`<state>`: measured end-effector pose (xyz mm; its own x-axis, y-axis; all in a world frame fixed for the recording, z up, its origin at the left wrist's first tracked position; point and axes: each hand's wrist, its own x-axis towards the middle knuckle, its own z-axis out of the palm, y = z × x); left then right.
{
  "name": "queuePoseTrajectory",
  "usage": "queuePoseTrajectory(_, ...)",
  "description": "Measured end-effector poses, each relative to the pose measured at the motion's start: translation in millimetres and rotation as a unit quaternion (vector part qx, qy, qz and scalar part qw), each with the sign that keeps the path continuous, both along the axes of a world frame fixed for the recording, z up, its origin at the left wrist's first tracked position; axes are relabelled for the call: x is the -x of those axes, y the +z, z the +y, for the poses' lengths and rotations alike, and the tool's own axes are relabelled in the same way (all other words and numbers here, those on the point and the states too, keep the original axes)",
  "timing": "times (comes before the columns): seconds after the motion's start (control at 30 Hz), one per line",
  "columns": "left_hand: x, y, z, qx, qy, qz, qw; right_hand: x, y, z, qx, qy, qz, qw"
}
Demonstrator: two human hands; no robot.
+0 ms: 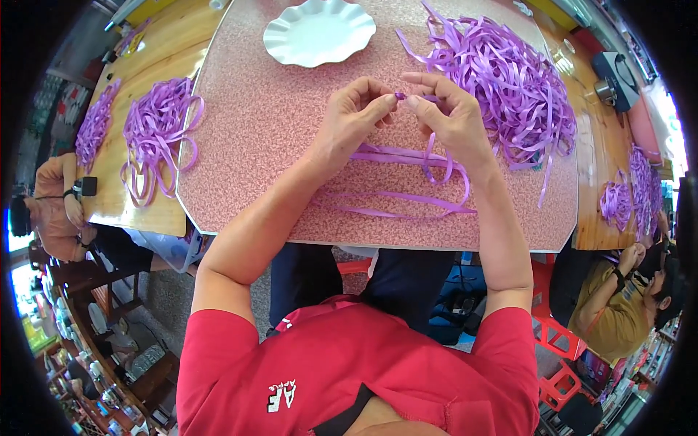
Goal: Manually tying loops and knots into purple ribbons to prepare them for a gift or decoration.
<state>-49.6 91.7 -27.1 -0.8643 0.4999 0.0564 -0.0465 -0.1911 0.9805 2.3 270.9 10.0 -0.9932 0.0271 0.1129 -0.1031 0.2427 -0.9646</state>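
Observation:
Both hands meet over the middle of the pink speckled table (254, 138), each pinching the same purple ribbon (400, 96). At that spot the ribbon is bunched into a small dark knot or fold; its exact form is too small to tell. My left hand (354, 116) holds it between thumb and forefinger. My right hand (447, 112) pinches it from the other side, with the forefinger stretched out. From the right hand the ribbon hangs down and lies in loose loops on the table below, partly hidden by my left forearm.
A white scalloped plate (320, 33) sits at the far side. A big heap of purple ribbons (509, 87) covers the right of the table. More ribbon piles (156, 123) lie on the wooden tables left and right, where two other people sit. Red stools (560, 385) stand at lower right.

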Motion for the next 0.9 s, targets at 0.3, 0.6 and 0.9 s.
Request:
queuePoseTrajectory(0.3,2,-2,0,-0.028,-0.014,-0.035,0.999,3,-12,2,-0.032,0.006,0.061,0.998)
queuePoseTrajectory(0.6,-2,3,2,-0.018,-0.021,-0.032,0.999,2,-9,1,-0.058,-0.014,0.072,0.996)
queuePoseTrajectory(0.9,-2,-1,1,-0.025,-0.010,-0.028,0.999,3,-13,1,-0.015,-0.003,0.038,0.999)
